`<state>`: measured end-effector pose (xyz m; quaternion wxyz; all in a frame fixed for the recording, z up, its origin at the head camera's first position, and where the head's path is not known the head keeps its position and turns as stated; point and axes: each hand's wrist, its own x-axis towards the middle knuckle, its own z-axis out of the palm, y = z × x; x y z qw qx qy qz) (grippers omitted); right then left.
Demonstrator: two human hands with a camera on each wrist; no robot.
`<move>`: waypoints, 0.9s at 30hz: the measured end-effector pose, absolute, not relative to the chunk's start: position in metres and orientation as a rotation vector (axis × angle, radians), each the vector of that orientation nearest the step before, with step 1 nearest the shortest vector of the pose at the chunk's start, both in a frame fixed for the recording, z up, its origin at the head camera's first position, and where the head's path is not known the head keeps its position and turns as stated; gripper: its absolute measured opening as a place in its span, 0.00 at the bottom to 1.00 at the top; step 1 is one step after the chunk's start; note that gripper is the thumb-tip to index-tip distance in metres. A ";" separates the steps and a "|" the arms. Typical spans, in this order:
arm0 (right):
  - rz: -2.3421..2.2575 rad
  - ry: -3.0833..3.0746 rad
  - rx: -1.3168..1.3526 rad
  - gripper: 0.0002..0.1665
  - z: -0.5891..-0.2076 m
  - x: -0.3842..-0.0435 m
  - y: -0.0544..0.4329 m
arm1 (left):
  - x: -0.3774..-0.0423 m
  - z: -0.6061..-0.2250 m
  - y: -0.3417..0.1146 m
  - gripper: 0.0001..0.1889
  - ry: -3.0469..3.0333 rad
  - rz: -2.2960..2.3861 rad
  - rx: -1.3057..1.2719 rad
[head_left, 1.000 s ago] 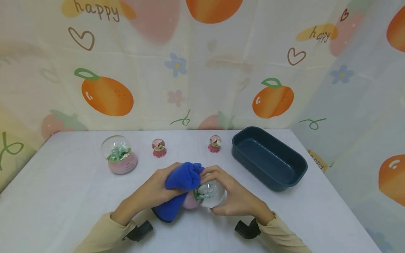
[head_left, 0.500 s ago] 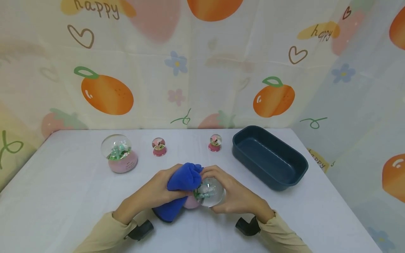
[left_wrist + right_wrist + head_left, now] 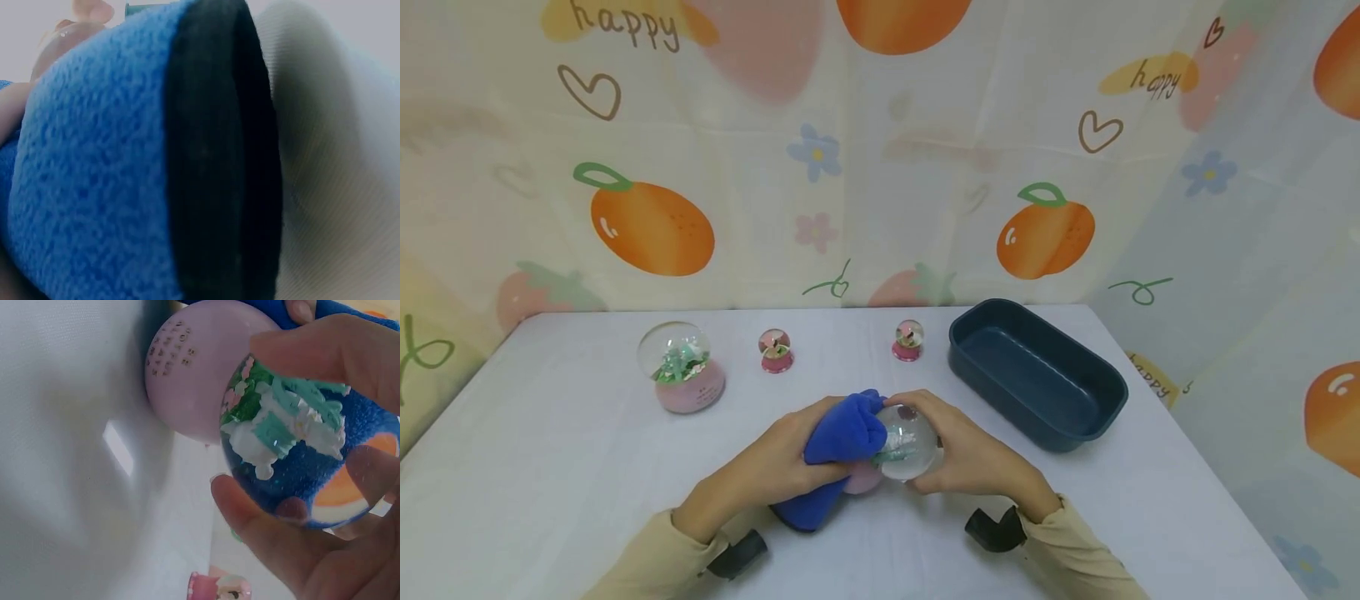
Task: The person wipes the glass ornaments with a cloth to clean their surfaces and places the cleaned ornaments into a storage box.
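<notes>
In the head view, a snow globe (image 3: 910, 457) is tipped on its side between both hands. My right hand (image 3: 970, 454) grips its clear glass ball, fingers and thumb spread around it. A blue cloth (image 3: 847, 433) is bunched in my left hand (image 3: 790, 457), against the globe's pink base (image 3: 863, 478). In the right wrist view, lettering shows on that pink base (image 3: 187, 369), and a white and teal figure (image 3: 281, 428) sits inside the glass. The cloth (image 3: 94, 156) with its dark border fills much of the left wrist view.
A larger-looking snow globe (image 3: 688, 383) stands at the left of the white table. Two small pink-based globes, one left (image 3: 776, 350) and one right (image 3: 907, 340), stand further back. A dark blue rectangular basin (image 3: 1037, 375) lies at the right. Patterned fabric hangs behind.
Both hands have shifted slightly to the right with the cloth and the snow globe. The globe has turned a little, and its inner figure shows at a different angle.
</notes>
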<state>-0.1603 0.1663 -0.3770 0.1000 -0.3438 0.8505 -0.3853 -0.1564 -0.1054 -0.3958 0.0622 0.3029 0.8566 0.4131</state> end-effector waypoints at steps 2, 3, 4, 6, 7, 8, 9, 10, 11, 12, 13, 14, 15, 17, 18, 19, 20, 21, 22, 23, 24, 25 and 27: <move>-1.148 2.494 -1.005 0.54 -0.378 -0.161 0.167 | -0.155 -0.396 -0.105 0.36 2.575 1.245 0.917; -1.161 2.477 -0.986 0.54 -0.378 -0.160 0.166 | -0.155 -0.397 -0.104 0.37 2.569 1.243 0.916; -1.174 2.465 -0.963 0.54 -0.378 -0.160 0.166 | -0.154 -0.397 -0.104 0.38 2.560 1.243 0.916; -1.200 2.452 -0.905 0.54 -0.379 -0.159 0.165 | -0.153 -0.398 -0.104 0.40 2.539 1.237 0.915; -1.213 2.455 -0.869 0.55 -0.380 -0.158 0.163 | -0.152 -0.398 -0.103 0.40 2.529 1.237 0.915; -1.229 2.465 -0.832 0.55 -0.380 -0.157 0.162 | -0.152 -0.398 -0.103 0.41 2.514 1.239 0.910; -1.244 2.479 -0.795 0.56 -0.381 -0.156 0.161 | -0.151 -0.398 -0.103 0.42 2.498 1.242 0.903; -1.249 2.504 -0.767 0.56 -0.382 -0.156 0.159 | -0.151 -0.398 -0.103 0.42 2.489 1.239 0.895; -1.248 2.535 -0.740 0.56 -0.382 -0.156 0.158 | -0.150 -0.397 -0.102 0.42 2.491 1.230 0.886; -1.240 2.571 -0.714 0.55 -0.383 -0.156 0.157 | -0.150 -0.397 -0.102 0.43 2.502 1.216 0.876; -1.233 2.606 -0.697 0.54 -0.383 -0.156 0.156 | -0.150 -0.397 -0.102 0.43 2.518 1.200 0.867; -1.221 2.637 -0.682 0.54 -0.383 -0.156 0.156 | -0.150 -0.397 -0.101 0.43 2.540 1.178 0.859; -1.206 2.666 -0.668 0.53 -0.382 -0.155 0.156 | -0.149 -0.396 -0.101 0.44 2.564 1.158 0.853; -1.174 2.710 -0.651 0.52 -0.381 -0.155 0.156 | -0.149 -0.396 -0.100 0.44 2.616 1.114 0.848; -1.164 2.721 -0.644 0.51 -0.380 -0.155 0.156 | -0.149 -0.396 -0.100 0.45 2.631 1.103 0.847; -1.158 2.725 -0.636 0.51 -0.380 -0.155 0.156 | -0.149 -0.396 -0.100 0.45 2.642 1.099 0.848; -1.152 2.728 -0.626 0.51 -0.379 -0.155 0.157 | -0.149 -0.396 -0.099 0.45 2.650 1.097 0.846; -1.150 2.728 -0.622 0.50 -0.379 -0.155 0.157 | -0.149 -0.396 -0.099 0.45 2.651 1.101 0.840; -1.155 2.724 -0.624 0.50 -0.379 -0.156 0.157 | -0.149 -0.397 -0.099 0.45 2.651 1.104 0.830; -1.168 2.719 -0.632 0.49 -0.379 -0.156 0.157 | -0.149 -0.397 -0.099 0.45 2.647 1.114 0.822; -1.176 2.720 -0.647 0.48 -0.380 -0.156 0.158 | -0.149 -0.397 -0.099 0.44 2.636 1.129 0.805; -1.197 2.713 -0.663 0.47 -0.380 -0.156 0.158 | -0.150 -0.398 -0.099 0.44 2.627 1.142 0.788; -1.242 2.700 -0.714 0.46 -0.382 -0.156 0.158 | -0.151 -0.399 -0.100 0.43 2.601 1.177 0.751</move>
